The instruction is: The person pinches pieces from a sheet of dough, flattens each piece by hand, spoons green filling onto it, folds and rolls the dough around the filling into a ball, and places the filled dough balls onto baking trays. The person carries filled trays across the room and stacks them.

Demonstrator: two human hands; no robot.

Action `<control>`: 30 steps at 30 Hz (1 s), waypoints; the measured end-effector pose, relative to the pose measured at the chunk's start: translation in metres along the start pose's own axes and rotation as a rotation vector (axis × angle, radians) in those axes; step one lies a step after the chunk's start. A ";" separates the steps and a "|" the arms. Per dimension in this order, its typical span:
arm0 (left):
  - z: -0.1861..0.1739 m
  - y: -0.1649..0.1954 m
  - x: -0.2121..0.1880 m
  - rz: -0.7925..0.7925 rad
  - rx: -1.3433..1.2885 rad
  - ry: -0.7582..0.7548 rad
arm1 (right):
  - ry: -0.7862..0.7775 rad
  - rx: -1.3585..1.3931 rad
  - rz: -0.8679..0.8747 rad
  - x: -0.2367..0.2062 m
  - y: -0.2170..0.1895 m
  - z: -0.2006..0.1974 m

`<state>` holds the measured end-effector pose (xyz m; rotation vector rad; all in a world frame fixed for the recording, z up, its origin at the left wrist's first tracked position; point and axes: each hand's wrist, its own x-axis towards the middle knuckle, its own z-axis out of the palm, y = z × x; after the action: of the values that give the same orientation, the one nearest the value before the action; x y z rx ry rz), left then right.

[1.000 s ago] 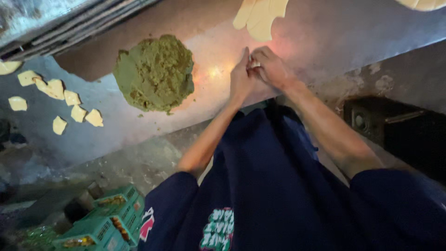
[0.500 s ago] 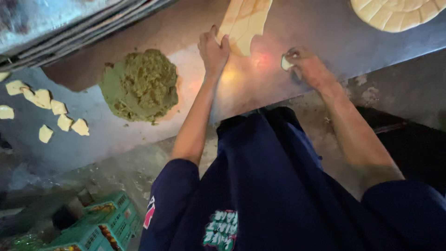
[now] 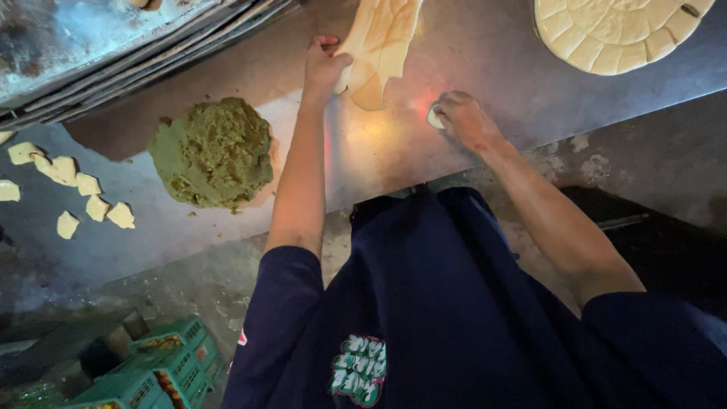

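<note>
I record the left hand (image 3: 324, 67) clenched on the lower edge of a long dough sheet (image 3: 381, 45) that runs off the top of the view. The right hand (image 3: 463, 120) pinches one small dough piece (image 3: 435, 117) against the steel desk (image 3: 379, 163), close to its near edge. Bare surface lies between the hands. One mound of green filling (image 3: 213, 151) sits well left. I count seven cut dough squares (image 3: 76, 193) at far left and one scored round dough disc (image 3: 613, 32) at upper right.
</note>
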<state>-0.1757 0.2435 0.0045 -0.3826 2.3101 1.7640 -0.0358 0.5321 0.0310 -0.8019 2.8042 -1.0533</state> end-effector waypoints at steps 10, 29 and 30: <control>-0.097 -0.026 -0.042 0.017 0.038 -0.154 | -0.016 -0.103 0.109 0.010 -0.028 -0.004; -0.067 -0.037 -0.073 0.452 0.321 0.285 | -0.251 -0.110 0.049 0.003 -0.026 -0.011; -0.057 -0.038 -0.086 0.532 0.434 0.401 | -0.278 -0.106 0.039 0.004 -0.022 -0.012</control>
<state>-0.0824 0.1860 0.0126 -0.0396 3.2262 1.3860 -0.0316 0.5236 0.0542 -0.8271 2.6437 -0.7285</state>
